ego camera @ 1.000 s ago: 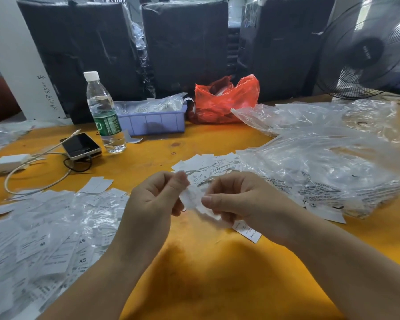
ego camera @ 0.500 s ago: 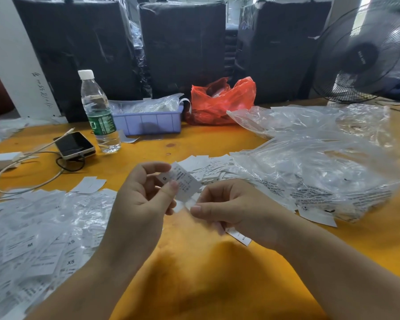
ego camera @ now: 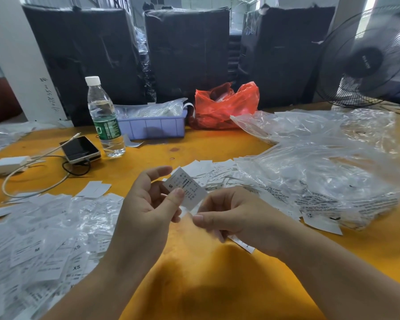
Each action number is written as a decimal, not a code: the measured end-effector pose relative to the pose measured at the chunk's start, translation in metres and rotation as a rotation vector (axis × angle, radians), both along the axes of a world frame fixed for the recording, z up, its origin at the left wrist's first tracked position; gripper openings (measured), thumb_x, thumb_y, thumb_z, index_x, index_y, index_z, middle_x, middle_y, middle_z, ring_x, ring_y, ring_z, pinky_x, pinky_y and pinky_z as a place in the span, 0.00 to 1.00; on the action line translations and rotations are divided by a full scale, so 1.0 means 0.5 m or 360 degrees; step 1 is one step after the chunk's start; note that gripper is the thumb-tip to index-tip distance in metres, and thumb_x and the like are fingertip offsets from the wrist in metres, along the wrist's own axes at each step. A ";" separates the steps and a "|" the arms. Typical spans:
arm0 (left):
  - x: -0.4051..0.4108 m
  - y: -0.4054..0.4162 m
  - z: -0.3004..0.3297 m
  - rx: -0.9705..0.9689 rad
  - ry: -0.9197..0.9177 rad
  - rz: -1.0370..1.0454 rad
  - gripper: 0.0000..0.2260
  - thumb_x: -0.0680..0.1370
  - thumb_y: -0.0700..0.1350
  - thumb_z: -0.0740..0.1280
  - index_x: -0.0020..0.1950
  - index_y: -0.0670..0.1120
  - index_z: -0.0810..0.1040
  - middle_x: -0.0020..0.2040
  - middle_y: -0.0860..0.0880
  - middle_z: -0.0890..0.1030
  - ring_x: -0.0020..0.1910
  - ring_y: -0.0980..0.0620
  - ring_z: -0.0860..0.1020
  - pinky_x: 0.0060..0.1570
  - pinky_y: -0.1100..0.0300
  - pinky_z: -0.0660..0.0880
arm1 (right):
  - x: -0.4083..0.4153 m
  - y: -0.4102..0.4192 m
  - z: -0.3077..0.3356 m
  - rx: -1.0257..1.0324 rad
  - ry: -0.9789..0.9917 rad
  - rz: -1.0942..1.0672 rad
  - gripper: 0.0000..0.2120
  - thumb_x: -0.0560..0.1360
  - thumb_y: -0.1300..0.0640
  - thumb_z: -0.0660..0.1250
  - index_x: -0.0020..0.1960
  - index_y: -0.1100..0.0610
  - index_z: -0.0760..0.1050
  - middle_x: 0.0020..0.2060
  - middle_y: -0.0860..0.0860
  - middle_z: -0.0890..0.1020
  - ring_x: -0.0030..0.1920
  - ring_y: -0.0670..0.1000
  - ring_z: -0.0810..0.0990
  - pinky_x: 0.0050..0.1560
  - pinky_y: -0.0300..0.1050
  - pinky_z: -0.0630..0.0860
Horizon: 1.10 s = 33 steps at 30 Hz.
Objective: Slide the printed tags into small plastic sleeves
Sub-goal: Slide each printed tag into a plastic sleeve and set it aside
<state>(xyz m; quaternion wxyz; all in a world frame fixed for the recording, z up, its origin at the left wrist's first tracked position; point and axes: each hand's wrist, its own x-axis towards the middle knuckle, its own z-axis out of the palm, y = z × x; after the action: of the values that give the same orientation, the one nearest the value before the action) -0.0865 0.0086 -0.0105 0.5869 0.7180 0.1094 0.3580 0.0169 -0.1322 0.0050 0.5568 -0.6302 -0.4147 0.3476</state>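
A person's left hand [ego camera: 148,204] pinches a white printed tag [ego camera: 185,189] marked "S" between thumb and fingers, lifted above the yellow counter [ego camera: 217,285] near its middle. The right hand [ego camera: 236,218], just beside it, curls its thumb and fingers around a thin clear sleeve [ego camera: 191,212] at the tag's lower corner, and more white tags [ego camera: 241,244] poke out from under that palm; how far the tag sits inside the sleeve cannot be told.

Behind the hands, a loose heap of printed tags [ego camera: 208,173] lies spread on the counter, touching a large crumpled clear bag [ego camera: 321,179] with black print that covers the counter's right side. Along the left edge, a wide pile of bagged tags [ego camera: 39,239] marked "XS" and "M" spreads toward the near corner.

Toward the far left corner, a phone [ego camera: 80,149] rests face up with a white cable [ego camera: 32,179] looping beside it and a white charger [ego camera: 8,163] near the edge. A water bottle [ego camera: 104,121] stands upright just beside a lilac tray [ego camera: 153,128] filled with packets. A red bag [ego camera: 224,105] slumps at the far edge, in front of black-wrapped bundles [ego camera: 187,54]. A fan [ego camera: 367,58] stands at the far right corner.
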 end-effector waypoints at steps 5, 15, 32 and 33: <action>0.003 0.006 -0.010 -0.0002 0.0039 0.0012 0.12 0.76 0.44 0.69 0.55 0.59 0.75 0.39 0.48 0.81 0.33 0.54 0.79 0.38 0.58 0.81 | 0.003 0.004 -0.006 -0.0042 -0.0019 -0.0004 0.05 0.74 0.61 0.72 0.40 0.58 0.78 0.30 0.51 0.76 0.29 0.46 0.72 0.31 0.38 0.70; -0.006 -0.001 -0.004 0.0027 0.0038 -0.0011 0.12 0.76 0.42 0.69 0.55 0.57 0.76 0.40 0.47 0.82 0.33 0.52 0.80 0.38 0.58 0.81 | -0.002 0.001 -0.002 -0.0076 -0.0033 0.0000 0.04 0.74 0.62 0.71 0.41 0.59 0.79 0.31 0.52 0.76 0.31 0.47 0.73 0.33 0.40 0.70; 0.003 0.000 -0.004 -0.0058 0.0039 0.0049 0.13 0.76 0.41 0.70 0.55 0.57 0.75 0.39 0.50 0.83 0.32 0.55 0.80 0.34 0.63 0.79 | 0.010 -0.007 0.012 -0.0040 -0.0054 -0.0085 0.04 0.75 0.64 0.70 0.41 0.61 0.78 0.30 0.52 0.77 0.30 0.49 0.72 0.31 0.38 0.70; 0.002 0.000 -0.003 -0.0065 0.0036 0.0051 0.13 0.76 0.41 0.70 0.55 0.57 0.75 0.39 0.50 0.83 0.32 0.55 0.80 0.34 0.63 0.79 | 0.010 -0.007 0.013 -0.0040 -0.0063 -0.0093 0.04 0.75 0.64 0.70 0.42 0.62 0.79 0.31 0.53 0.78 0.31 0.50 0.73 0.32 0.39 0.70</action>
<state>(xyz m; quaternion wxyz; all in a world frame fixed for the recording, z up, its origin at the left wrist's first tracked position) -0.0856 0.0088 -0.0118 0.5943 0.7080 0.1348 0.3568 0.0220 -0.1358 0.0115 0.5505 -0.6557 -0.4027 0.3238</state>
